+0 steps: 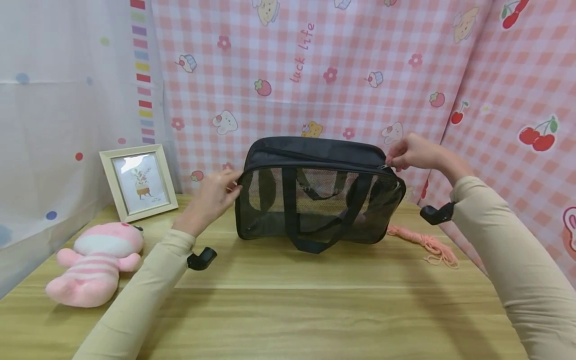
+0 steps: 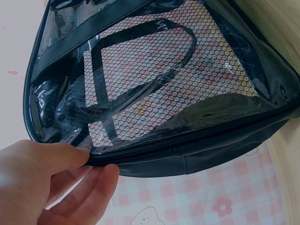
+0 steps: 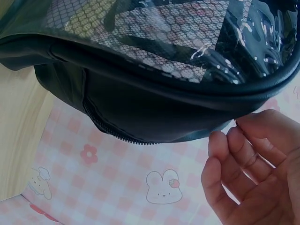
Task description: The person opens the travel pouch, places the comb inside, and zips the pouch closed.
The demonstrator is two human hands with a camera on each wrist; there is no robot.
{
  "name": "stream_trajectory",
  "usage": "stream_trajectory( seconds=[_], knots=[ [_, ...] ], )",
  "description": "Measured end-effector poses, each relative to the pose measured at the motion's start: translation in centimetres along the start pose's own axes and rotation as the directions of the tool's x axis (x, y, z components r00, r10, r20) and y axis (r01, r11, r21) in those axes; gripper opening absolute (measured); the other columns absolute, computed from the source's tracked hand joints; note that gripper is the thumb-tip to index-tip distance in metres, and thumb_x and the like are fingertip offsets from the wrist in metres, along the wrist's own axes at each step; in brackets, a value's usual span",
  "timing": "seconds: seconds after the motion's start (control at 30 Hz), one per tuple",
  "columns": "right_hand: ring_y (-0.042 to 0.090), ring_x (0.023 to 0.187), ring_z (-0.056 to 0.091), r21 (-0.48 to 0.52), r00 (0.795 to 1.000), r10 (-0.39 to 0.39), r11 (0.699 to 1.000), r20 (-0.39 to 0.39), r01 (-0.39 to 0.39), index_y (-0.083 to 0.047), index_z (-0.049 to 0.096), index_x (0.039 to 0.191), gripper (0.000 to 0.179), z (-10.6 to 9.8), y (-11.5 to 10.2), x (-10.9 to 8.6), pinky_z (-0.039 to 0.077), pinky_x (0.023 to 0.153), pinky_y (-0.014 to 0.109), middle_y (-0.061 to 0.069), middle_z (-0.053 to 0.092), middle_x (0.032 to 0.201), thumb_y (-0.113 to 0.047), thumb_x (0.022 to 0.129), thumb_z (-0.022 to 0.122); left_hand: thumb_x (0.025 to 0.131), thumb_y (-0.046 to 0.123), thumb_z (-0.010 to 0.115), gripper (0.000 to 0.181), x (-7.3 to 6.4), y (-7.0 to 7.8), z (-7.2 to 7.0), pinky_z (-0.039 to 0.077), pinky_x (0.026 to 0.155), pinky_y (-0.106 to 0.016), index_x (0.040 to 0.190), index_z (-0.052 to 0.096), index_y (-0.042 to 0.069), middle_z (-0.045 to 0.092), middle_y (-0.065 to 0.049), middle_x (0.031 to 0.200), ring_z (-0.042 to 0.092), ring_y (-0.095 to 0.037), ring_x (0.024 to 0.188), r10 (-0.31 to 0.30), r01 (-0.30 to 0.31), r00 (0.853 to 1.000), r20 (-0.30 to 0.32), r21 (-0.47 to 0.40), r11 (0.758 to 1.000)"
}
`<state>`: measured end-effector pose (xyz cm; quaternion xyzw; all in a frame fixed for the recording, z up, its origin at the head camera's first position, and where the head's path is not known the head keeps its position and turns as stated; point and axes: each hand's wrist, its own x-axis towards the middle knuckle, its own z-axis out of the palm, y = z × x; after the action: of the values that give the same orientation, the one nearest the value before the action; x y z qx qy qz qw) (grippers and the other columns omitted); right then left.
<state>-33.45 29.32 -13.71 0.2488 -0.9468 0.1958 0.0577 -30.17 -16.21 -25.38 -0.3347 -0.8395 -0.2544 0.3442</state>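
A black bag [image 1: 315, 150] with a clear, mesh-backed front and black strap handles stands upright on the table. At its upper left corner my left hand [image 1: 209, 200] pinches the edge, thumb on the front and fingers behind, as the left wrist view shows. My right hand [image 1: 416, 151] pinches the small metal zipper pull [image 1: 384, 166] at the upper right of the bag's top. In the right wrist view, a stretch of zipper teeth [image 3: 126, 139] shows along the black side panel, and the fingertips partly hide the pull.
A pink and white plush toy [image 1: 92, 265] lies at the left, beside my left forearm. Behind it leans a cream picture frame [image 1: 139, 182]. A bundle of peach cord [image 1: 425, 242] lies right of the bag. Patterned cloth [image 1: 333, 65] hangs behind the table [image 1: 288, 310].
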Motion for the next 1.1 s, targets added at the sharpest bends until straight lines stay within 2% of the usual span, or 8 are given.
stream_trajectory(
  seconds=[0.43, 0.7, 0.93, 1.1],
  knots=[
    [0.022, 0.071, 0.061, 0.002, 1.000, 0.015, 1.000, 0.002, -0.015, 0.005, 0.070, 0.094, 0.013, 0.1, 0.7, -0.6, 0.054, 0.063, 0.028, 0.009, 0.065, 0.073, -0.003, 0.090, 0.060, 0.085, -0.006, 0.064, 0.032, -0.2, -0.3, 0.2, 0.058, 0.064, -0.034, 0.117, 0.064, -0.003, 0.066, -0.018, 0.099, 0.067, -0.026, 0.075, 0.011, -0.011, 1.000, -0.002, -0.001, 1.000],
    [0.021, 0.070, 0.063, 0.023, 0.998, 0.060, 0.998, 0.001, -0.060, 0.009, 0.068, 0.097, 0.016, 0.0, 1.1, -0.8, 0.055, 0.062, 0.028, 0.009, 0.067, 0.076, -0.003, 0.090, 0.061, 0.085, -0.006, 0.064, 0.030, 0.1, -0.3, 0.0, 0.057, 0.064, -0.034, 0.115, 0.064, -0.006, 0.065, -0.019, 0.097, 0.067, -0.026, 0.075, 0.020, -0.020, 1.000, -0.007, 0.013, 1.000],
    [0.021, 0.071, 0.063, 0.020, 0.999, 0.048, 0.999, 0.004, -0.048, 0.008, 0.068, 0.097, 0.016, -0.3, 1.1, -0.9, 0.055, 0.065, 0.029, 0.009, 0.067, 0.077, -0.005, 0.090, 0.061, 0.085, -0.006, 0.063, 0.031, 0.0, -0.2, -0.1, 0.057, 0.065, -0.034, 0.116, 0.063, -0.006, 0.065, -0.019, 0.097, 0.067, -0.027, 0.076, 0.006, -0.006, 1.000, 0.004, 0.013, 1.000],
    [0.023, 0.072, 0.062, -0.015, 0.995, 0.099, 0.995, 0.004, -0.099, 0.007, 0.068, 0.099, 0.017, -0.2, 1.8, -1.3, 0.055, 0.066, 0.031, 0.009, 0.067, 0.078, -0.006, 0.090, 0.062, 0.086, -0.006, 0.063, 0.033, 0.0, -0.3, -0.2, 0.057, 0.065, -0.035, 0.118, 0.062, -0.007, 0.064, -0.020, 0.099, 0.067, -0.027, 0.076, 0.005, -0.005, 1.000, 0.014, 0.014, 1.000]
  ],
)
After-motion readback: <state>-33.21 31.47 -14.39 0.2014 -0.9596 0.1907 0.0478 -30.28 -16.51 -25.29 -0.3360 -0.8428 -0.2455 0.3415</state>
